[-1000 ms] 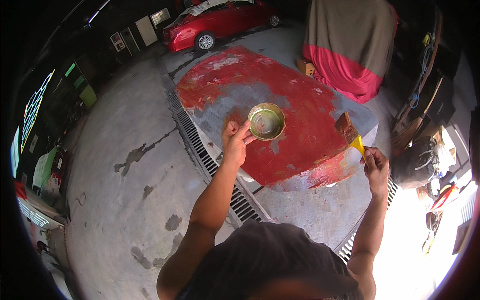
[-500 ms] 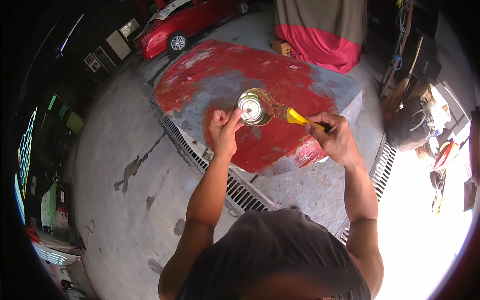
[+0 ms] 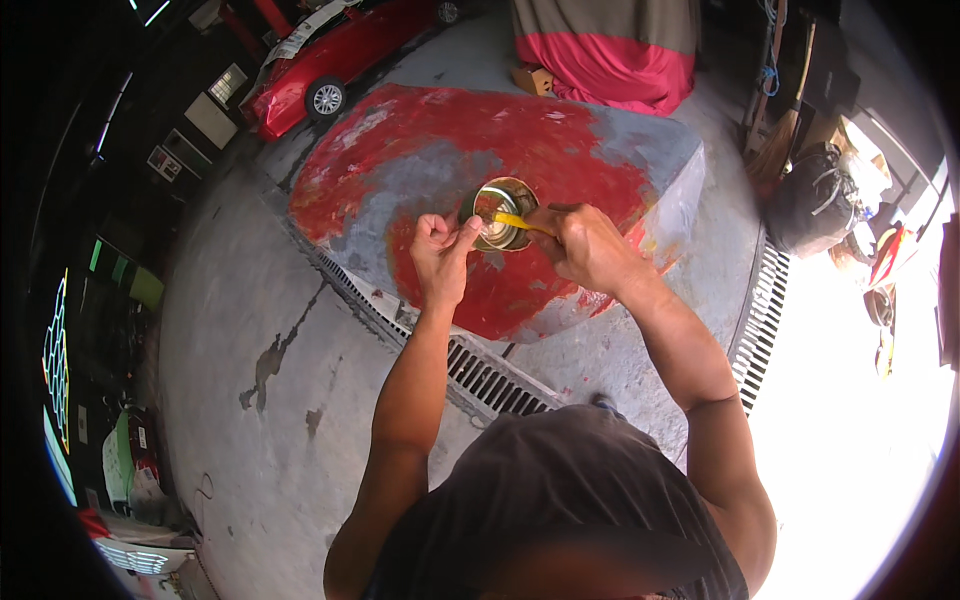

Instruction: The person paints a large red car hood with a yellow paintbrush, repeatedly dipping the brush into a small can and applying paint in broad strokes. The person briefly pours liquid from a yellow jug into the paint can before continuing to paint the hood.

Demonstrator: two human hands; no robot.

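Observation:
My left hand (image 3: 441,262) grips a round metal can (image 3: 524,194) by its near left side, thumb at the rim. The can's open top faces up, and its inside looks shiny. A paintbrush with a yellow handle (image 3: 512,220) is in my right hand (image 3: 592,248), its bristle end down inside the can and mostly hidden. Below both hands lies a broad car-body panel (image 3: 430,175), patchy with red and grey and scuffed with paler spots.
Slotted drain grates (image 3: 490,382) run along the concrete floor (image 3: 240,300). A red car (image 3: 370,60) stands at the far left, a covered vehicle-sized shape (image 3: 600,60) at the far middle. A broom (image 3: 780,145) and a black bag (image 3: 808,210) are at the right.
My right hand has moved left and inward, taking the brush from the can's right edge down into the can. My left hand still holds the can. The whole view has shifted slightly.

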